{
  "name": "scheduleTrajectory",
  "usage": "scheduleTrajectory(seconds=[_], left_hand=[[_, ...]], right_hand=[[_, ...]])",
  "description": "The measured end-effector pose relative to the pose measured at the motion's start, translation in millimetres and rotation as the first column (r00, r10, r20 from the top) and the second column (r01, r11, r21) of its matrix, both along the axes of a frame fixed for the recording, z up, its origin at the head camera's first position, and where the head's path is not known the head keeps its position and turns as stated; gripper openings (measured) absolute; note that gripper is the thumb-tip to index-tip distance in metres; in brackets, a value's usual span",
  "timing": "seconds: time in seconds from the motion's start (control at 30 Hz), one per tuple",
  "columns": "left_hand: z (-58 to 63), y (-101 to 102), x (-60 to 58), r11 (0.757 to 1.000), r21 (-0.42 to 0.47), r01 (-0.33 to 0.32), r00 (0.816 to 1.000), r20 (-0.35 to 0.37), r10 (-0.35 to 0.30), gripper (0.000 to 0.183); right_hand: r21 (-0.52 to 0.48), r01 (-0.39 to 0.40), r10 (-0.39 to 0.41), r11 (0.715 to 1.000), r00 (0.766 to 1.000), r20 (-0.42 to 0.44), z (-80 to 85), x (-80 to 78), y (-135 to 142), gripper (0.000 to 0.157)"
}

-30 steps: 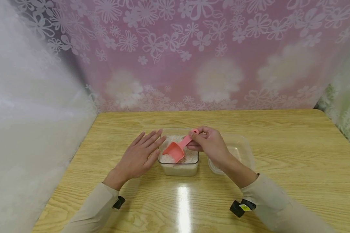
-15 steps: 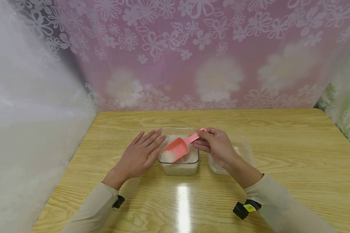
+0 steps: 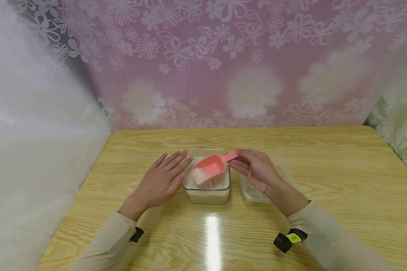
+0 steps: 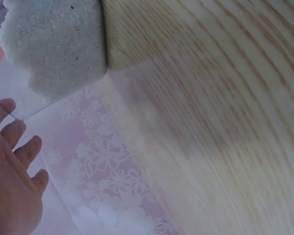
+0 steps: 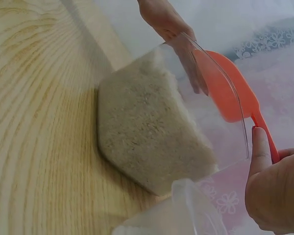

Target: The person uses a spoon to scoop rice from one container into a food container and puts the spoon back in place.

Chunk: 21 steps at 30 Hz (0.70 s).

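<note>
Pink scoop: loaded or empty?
Partly loaded: in the head view, white grains lie toward the front of the pink scoop, its back part bare.

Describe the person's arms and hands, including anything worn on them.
The left hand and right hand are bare, without gloves or visible rings. Both arms wear long, plain, pale beige sleeves. A small black device sits at the left cuff; a chunky black device at the right cuff bears a bright yellow label, its markings too small to read. No cables show.
</note>
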<state>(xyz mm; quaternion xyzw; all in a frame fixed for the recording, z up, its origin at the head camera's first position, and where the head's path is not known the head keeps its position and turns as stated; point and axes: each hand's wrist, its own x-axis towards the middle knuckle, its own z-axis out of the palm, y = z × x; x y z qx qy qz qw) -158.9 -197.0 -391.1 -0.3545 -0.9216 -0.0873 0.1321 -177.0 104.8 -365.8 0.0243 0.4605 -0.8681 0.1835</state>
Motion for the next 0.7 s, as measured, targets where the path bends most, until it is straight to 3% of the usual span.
scheduleTrajectory(seconds=[0.7], left_hand=[[-0.2,0.1,0.5,1.000,-0.014,-0.009,1.000,-0.002,0.009,0.050]], right_hand=[[-0.108,0.027,-0.028,0.994,1.000,-0.009,14.6,-2.9,31.7,0.019]])
